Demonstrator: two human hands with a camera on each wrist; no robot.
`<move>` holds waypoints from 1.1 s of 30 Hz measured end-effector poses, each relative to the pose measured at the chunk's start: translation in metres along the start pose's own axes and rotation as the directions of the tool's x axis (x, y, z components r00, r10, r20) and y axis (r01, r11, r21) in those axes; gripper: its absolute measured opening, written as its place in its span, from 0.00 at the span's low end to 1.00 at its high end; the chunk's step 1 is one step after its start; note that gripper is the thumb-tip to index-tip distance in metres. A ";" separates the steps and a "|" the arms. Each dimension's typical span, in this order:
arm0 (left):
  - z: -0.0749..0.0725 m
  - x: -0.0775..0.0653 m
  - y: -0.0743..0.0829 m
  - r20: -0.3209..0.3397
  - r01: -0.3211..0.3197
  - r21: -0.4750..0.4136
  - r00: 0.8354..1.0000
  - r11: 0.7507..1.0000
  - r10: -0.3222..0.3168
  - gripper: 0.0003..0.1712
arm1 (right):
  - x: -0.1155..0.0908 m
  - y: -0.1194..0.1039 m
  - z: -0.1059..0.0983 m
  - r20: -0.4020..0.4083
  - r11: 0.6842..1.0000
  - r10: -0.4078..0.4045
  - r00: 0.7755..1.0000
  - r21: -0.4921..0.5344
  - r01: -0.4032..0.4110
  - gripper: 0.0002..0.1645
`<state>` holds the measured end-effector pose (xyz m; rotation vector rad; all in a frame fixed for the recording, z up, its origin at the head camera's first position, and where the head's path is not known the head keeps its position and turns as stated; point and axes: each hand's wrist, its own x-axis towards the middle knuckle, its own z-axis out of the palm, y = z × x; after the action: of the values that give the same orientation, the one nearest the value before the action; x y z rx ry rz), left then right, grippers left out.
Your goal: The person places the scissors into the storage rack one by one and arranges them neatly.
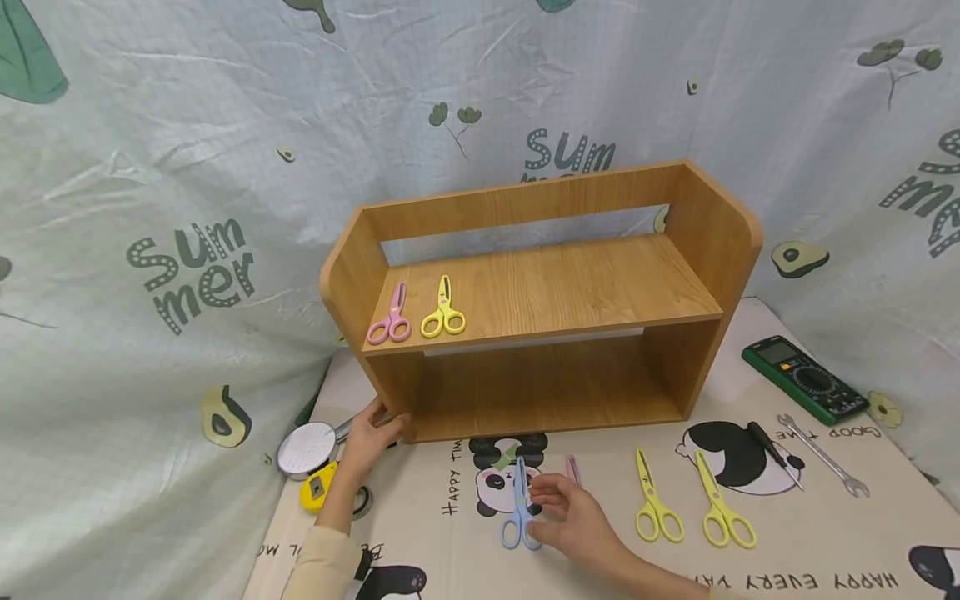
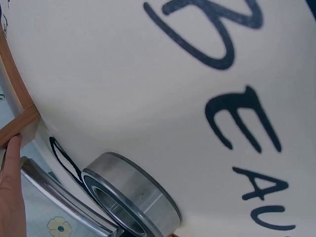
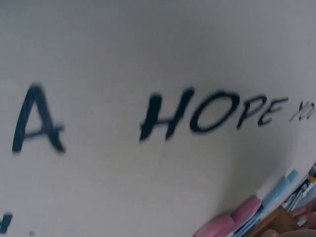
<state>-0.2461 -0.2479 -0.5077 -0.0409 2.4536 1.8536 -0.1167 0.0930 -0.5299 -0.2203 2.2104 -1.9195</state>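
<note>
The right hand curves loosely, thumb apart, beside blue scissors, contact unclear; it partly blocks pink scissors. Two yellow scissors lie right of its fingers. The left hand grips the wooden shelf by its corner, near a tape measure. Beyond the fingers, two pairs look already shelved, four left on the table.

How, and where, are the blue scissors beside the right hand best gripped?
Likely by the narrow handle necks just ahead of the loops, from the right: the blue scissors point their blades toward the shelf, loops toward the person, and the right hand is beside them.
</note>
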 end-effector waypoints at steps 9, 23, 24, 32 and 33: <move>0.000 0.003 -0.004 -0.008 0.006 0.003 1.000 1.000 -0.006 0.42 | 0.000 0.015 0.011 -0.006 0.998 0.059 0.998 -0.009 -0.059 0.36; -0.001 0.002 -0.003 -0.004 0.012 0.019 1.000 1.000 -0.012 0.43 | 0.003 0.022 0.033 -0.124 0.948 -0.069 0.990 -0.318 0.026 0.39; -0.001 0.002 -0.003 -0.003 0.012 0.018 1.000 1.000 -0.012 0.43 | 0.003 0.022 0.033 -0.130 0.941 -0.077 0.989 -0.337 0.028 0.39; 0.000 0.003 -0.003 -0.004 0.018 0.010 1.000 1.000 -0.018 0.43 | 0.003 0.022 0.035 -0.142 0.929 -0.120 0.983 -0.365 0.061 0.39; 0.000 0.003 -0.003 -0.004 0.019 0.008 1.000 1.000 -0.018 0.43 | 0.003 0.023 0.035 -0.141 0.928 -0.123 0.982 -0.366 0.064 0.38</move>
<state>-0.2485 -0.2486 -0.5112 -0.0662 2.4544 1.8375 -0.1109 0.0623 -0.5572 -0.2361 2.7001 -1.6072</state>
